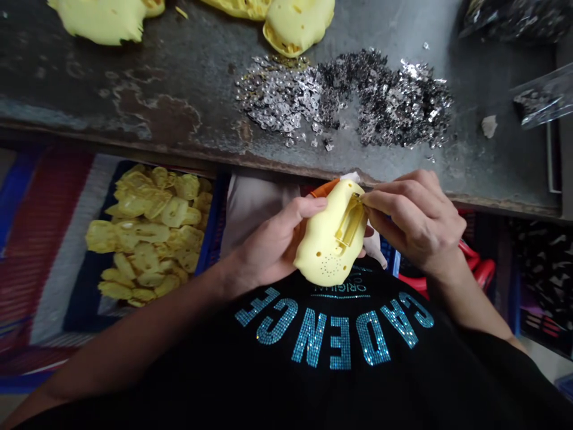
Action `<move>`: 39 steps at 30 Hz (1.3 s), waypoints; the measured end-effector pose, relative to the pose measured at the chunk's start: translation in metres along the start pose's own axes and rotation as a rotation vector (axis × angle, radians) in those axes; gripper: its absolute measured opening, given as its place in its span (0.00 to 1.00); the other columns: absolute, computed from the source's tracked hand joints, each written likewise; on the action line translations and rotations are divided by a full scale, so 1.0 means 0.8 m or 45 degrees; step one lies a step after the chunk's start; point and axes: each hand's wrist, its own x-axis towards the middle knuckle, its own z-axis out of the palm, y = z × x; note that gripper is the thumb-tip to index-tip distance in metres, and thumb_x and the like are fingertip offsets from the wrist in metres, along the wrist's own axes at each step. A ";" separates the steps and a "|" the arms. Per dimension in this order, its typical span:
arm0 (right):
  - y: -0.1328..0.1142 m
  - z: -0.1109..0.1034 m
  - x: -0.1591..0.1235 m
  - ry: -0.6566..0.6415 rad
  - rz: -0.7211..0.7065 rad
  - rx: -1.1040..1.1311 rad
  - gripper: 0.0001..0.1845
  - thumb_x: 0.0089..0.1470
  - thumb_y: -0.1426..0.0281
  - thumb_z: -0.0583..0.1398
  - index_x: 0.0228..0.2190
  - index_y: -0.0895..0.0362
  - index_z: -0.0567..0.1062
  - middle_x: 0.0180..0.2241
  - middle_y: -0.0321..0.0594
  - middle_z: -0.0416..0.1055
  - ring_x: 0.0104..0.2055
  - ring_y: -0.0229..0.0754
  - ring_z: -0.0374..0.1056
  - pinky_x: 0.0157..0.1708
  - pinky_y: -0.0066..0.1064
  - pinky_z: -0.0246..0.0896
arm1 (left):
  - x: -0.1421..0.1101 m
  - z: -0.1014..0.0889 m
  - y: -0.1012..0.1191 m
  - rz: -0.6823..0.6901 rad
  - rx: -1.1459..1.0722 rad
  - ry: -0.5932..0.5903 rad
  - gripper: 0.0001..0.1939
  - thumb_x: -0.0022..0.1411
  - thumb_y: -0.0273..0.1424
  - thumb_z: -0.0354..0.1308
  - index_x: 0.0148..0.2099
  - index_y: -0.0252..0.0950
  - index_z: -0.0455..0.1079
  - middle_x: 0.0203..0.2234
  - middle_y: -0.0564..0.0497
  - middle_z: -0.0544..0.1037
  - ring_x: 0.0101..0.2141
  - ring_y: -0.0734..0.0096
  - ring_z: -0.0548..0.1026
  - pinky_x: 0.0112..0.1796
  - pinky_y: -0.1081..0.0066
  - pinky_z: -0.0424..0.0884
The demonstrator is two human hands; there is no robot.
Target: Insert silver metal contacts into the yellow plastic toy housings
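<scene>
My left hand [286,236] is wrapped round a yellow plastic shell [311,251], its thumb on the near-left face. The shell has a long open battery slot, a patch of small speaker holes and several screw holes. At the slot's upper end, the fingertips of my right hand [409,215] are pinched together. A small dark metal bit shows there, partly covered by the fingers; its exact kind is hard to make out. Piles of small shiny metal contact plates [286,95] and darker metal pieces [403,101] lie on the bench beyond my hands.
More yellow shells [298,24] sit at the back of the grey metal bench [192,77]. Below its edge at left, a blue crate [210,227] holds many yellow parts [147,233]. Clear bags of metal pieces [544,98] lie at right. Red handles [481,266] show beneath the right arm.
</scene>
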 end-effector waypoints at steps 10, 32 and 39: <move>-0.010 -0.002 -0.011 0.059 0.070 -0.034 0.14 0.75 0.74 0.66 0.58 0.49 0.78 0.45 0.40 0.89 0.39 0.46 0.78 0.38 0.44 0.67 | -0.001 0.001 0.003 0.016 -0.005 -0.013 0.28 0.70 0.47 0.66 0.64 0.35 0.78 0.39 0.43 0.91 0.39 0.49 0.91 0.42 0.57 0.88; 0.025 0.005 0.007 -0.206 0.572 0.937 0.16 0.67 0.54 0.75 0.49 0.48 0.84 0.45 0.39 0.82 0.41 0.45 0.78 0.42 0.40 0.78 | -0.018 -0.012 -0.013 0.320 0.615 0.117 0.37 0.73 0.39 0.73 0.79 0.50 0.69 0.59 0.49 0.87 0.42 0.65 0.86 0.38 0.72 0.80; 0.010 0.042 -0.027 0.259 0.399 0.664 0.15 0.66 0.62 0.72 0.53 0.45 0.83 0.43 0.39 0.85 0.42 0.50 0.80 0.41 0.45 0.77 | -0.034 0.004 -0.006 0.608 1.298 0.292 0.31 0.70 0.45 0.77 0.69 0.40 0.82 0.47 0.47 0.89 0.44 0.59 0.86 0.42 0.66 0.82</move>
